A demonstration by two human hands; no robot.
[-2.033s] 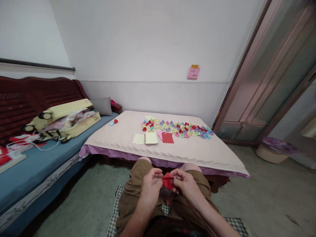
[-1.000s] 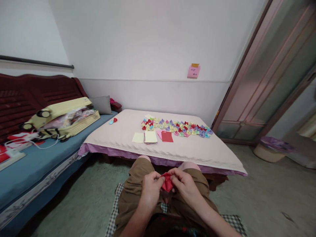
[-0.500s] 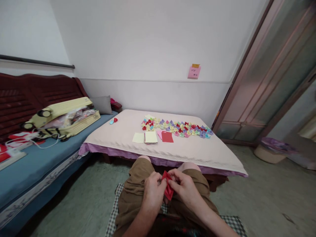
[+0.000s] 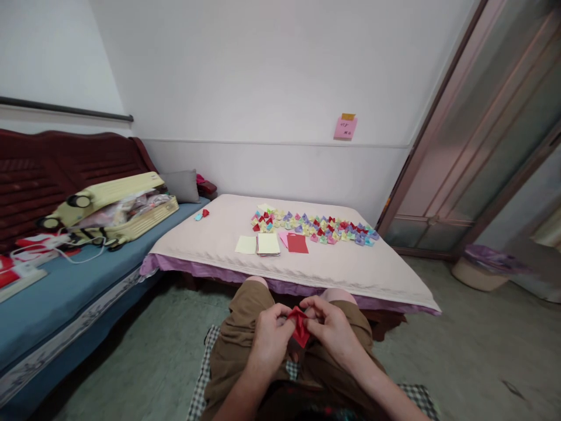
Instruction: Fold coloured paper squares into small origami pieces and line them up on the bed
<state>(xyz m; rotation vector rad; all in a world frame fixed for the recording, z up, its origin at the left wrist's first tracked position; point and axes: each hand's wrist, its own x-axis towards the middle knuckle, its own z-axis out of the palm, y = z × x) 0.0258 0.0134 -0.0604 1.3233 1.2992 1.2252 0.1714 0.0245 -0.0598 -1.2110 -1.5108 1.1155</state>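
Observation:
Over my lap I hold a small folded red paper (image 4: 300,327) between both hands. My left hand (image 4: 270,341) pinches its left side, and my right hand (image 4: 329,332) pinches its right side with fingers curled. On the low cloth-covered table (image 4: 210,245) ahead lie several small folded paper pieces (image 4: 313,227) in many colours. Nearer me on the table sit a stack of paper sheets (image 4: 267,244), a yellow sheet (image 4: 246,244) and a red sheet (image 4: 297,243).
A blue-cushioned wooden sofa (image 4: 56,292) runs along the left, bearing an open yellow suitcase (image 4: 109,210) and a grey pillow (image 4: 182,186). A glass sliding door (image 4: 473,146) stands at the right, with a basin (image 4: 477,266) on the floor. A pink note (image 4: 345,127) hangs on the wall.
The red paper has been turned and refolded between my fingers, standing more upright half a second ago and now lower and flatter. My hands stay over my lap.

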